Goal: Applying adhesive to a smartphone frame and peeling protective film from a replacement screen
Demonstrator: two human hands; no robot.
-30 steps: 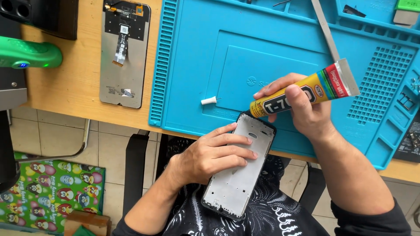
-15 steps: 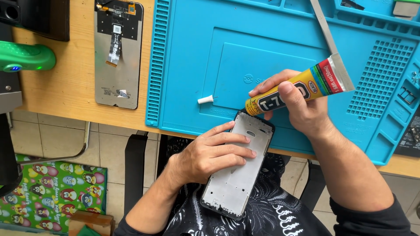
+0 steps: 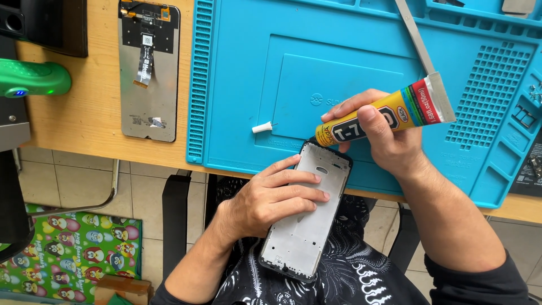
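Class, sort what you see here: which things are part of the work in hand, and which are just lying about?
In use:
left hand holding the phone frame
right hand pinching the glue tube, nozzle at the frame's top edge

Lying about:
white cap on the blue mat
screen panel
green tool
metal strip

left hand: fingers spread, gripping | right hand: closed, pinching
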